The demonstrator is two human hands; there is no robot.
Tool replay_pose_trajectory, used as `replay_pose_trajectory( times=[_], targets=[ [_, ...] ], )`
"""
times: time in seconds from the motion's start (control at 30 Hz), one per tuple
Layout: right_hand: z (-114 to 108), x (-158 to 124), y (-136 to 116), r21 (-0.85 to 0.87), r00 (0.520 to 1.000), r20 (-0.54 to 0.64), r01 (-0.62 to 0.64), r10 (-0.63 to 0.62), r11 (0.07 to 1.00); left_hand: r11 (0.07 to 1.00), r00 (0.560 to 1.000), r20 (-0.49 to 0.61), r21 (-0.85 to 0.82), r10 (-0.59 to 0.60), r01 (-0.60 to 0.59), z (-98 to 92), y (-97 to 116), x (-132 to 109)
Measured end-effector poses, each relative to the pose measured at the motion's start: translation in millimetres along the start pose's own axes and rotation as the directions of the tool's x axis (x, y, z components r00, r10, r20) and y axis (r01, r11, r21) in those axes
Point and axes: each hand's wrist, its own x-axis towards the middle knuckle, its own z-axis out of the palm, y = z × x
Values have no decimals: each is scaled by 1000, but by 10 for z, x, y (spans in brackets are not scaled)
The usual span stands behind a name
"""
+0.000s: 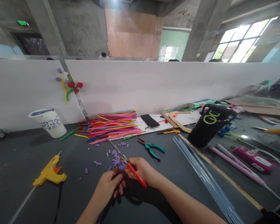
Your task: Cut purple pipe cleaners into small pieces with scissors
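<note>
My right hand (141, 171) is wrapped round a pair of red-handled scissors (138, 176), whose blades point away to the upper left over the table. Close beside it, my left hand (112, 183) is closed with thumb and fingertips together. What it pinches is hidden. A bit of purple strip shows below the left wrist. Just past both hands lie several short purple cut pieces (116, 161), scattered on the dark table. Teal-handled pliers (152, 149) rest to the right of the scissors, jaws pointing left.
A pile of coloured pipe cleaners (114, 127) lies ahead, near a phone (150, 120). On the left are a yellow glue gun (50, 172) and a white cup (49, 123). Clear glue sticks (200, 174), a black tumbler (207, 127) and a pink straightener (238, 165) occupy the right.
</note>
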Motion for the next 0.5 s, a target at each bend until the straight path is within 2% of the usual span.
replay_pose_trajectory(
  times=[0.27,0.5],
  targets=[
    [-33,-7,-29,38,999,2,-36,36,999,1000,999,-37,-15,13,-13,-9,25,-27],
    [-14,-7,-57,41,998,16,-64,63,997,1000,999,-48,21,-20,21,12,38,-35]
  ],
)
